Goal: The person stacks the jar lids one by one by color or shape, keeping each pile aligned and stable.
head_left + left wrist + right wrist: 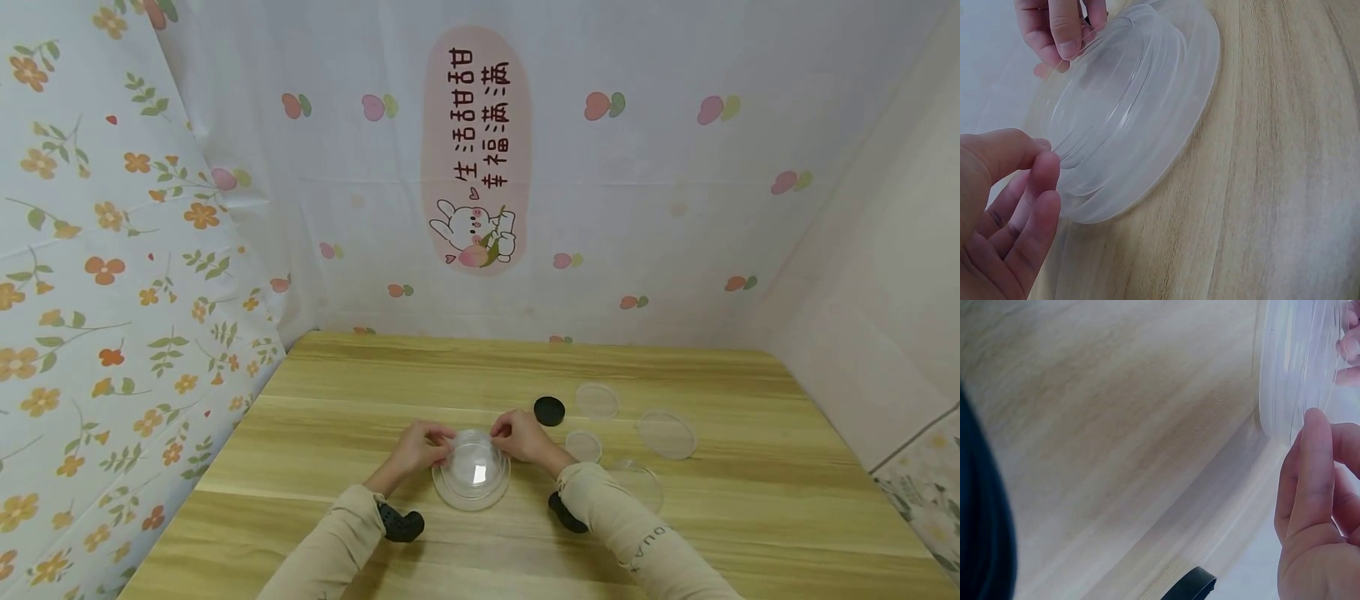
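We look down at a wooden table point(337, 375) where a stack of clear round dishes point(476, 468) sits near the middle, between a person's two hands. The stack lies flat, its round face turned up and its central axis upright; the outline is circular, so it spreads as wide left to right as near to far. The broadest ring is at the bottom, against the wood, with narrower ones above.

The left hand point(417, 447) pinches the top dish's rim at the left, thumb against forefinger — the right hand point(522, 436) pinches the rim opposite, on the right.

To the right of the stack, we find a black disc point(550, 411) on the far side, with clear discs point(597, 401) spread beside it and nearer. Pale sleeves point(330, 533) cover both forearms, and a black wrist device point(402, 523) shows at the left wrist. Behind the table hangs a white patterned cloth point(637, 208) — a rabbit point(476, 233) is printed on it.
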{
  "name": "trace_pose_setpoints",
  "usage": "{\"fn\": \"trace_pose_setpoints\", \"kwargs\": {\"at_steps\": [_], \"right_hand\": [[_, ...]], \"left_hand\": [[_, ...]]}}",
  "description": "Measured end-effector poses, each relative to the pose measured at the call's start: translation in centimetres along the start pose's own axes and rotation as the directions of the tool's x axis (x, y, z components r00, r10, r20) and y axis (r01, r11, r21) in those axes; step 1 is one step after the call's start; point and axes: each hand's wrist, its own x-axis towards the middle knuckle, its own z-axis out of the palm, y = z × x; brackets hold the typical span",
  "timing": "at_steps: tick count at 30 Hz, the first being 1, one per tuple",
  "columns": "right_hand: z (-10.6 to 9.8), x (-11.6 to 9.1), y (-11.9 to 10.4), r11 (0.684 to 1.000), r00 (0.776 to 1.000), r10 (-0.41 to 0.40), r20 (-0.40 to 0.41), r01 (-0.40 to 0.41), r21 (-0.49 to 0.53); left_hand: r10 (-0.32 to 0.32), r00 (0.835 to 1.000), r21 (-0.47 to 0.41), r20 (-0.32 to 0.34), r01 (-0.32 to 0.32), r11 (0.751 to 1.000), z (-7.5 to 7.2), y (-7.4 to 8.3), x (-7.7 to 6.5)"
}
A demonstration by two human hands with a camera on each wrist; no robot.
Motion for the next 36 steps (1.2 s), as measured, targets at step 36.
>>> {"fn": "trace_pose_setpoints", "kwargs": {"at_steps": [36], "right_hand": [[-0.2, -0.3, -0.1, 0.999, 0.999, 0.025, 0.026, -0.027, 0.048]], "left_hand": [[-0.016, 1.0, 0.013, -0.015, 0.016, 1.0, 0.4, -0.1, -0.3]]}}
